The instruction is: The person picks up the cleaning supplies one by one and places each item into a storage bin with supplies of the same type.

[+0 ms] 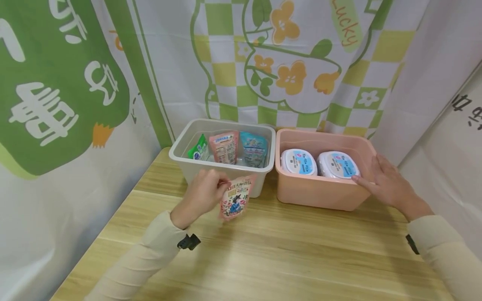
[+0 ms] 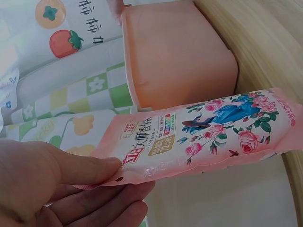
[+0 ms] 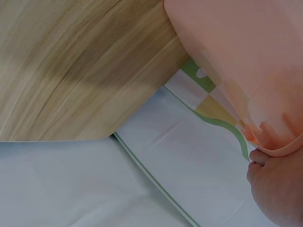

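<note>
My left hand (image 1: 205, 188) pinches a pink pouch (image 1: 237, 198) by one end, in front of the grey bin (image 1: 180, 156). In the left wrist view, the thumb lies on the printed face of the pouch (image 2: 213, 132), which shows roses and a figure in blue; fingers are behind it. My right hand (image 1: 391, 188) grips the right rim of the pink bin (image 1: 320, 194), its thumb reaching over the front corner. Two white tubs with blue labels, a left tub (image 1: 299, 162) and a right tub (image 1: 339, 164), sit inside that bin. The right wrist view shows the hand (image 3: 279, 184) at the rim.
Inside the grey bin stand a green pouch (image 1: 199, 148), another pink pouch (image 1: 224, 147) and a blue pouch (image 1: 254, 149). Both bins are side by side on a wooden table (image 1: 263, 251). Behind them hangs a patterned curtain (image 1: 233, 71), with white cloth at both sides.
</note>
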Demonstrator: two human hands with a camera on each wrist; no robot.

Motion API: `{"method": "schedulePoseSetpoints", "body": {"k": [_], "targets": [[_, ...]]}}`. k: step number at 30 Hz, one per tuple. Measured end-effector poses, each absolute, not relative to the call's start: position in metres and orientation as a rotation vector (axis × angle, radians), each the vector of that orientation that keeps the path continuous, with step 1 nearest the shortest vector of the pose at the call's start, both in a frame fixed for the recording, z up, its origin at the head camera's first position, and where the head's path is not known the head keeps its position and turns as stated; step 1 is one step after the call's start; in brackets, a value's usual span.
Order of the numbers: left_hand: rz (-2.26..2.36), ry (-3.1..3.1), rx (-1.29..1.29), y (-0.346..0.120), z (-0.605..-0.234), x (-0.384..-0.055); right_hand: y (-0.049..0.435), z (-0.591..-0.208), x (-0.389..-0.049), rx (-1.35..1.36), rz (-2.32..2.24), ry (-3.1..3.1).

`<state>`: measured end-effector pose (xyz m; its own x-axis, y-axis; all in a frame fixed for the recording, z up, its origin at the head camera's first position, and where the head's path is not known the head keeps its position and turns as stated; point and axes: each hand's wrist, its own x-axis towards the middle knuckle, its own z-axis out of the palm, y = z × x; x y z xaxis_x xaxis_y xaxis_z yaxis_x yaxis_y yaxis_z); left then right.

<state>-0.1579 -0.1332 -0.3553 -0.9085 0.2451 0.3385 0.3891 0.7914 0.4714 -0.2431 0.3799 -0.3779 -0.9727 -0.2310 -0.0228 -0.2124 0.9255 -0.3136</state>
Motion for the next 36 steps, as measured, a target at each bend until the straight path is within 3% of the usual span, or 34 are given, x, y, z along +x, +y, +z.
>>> {"method": "schedulePoseSetpoints", "body": {"k": [36], "targets": [[-0.813,-2.698,-0.632,-0.153,-0.282,-0.177,0.380,-0.377,-0.243,-0.368,-0.457,3.032]]}}
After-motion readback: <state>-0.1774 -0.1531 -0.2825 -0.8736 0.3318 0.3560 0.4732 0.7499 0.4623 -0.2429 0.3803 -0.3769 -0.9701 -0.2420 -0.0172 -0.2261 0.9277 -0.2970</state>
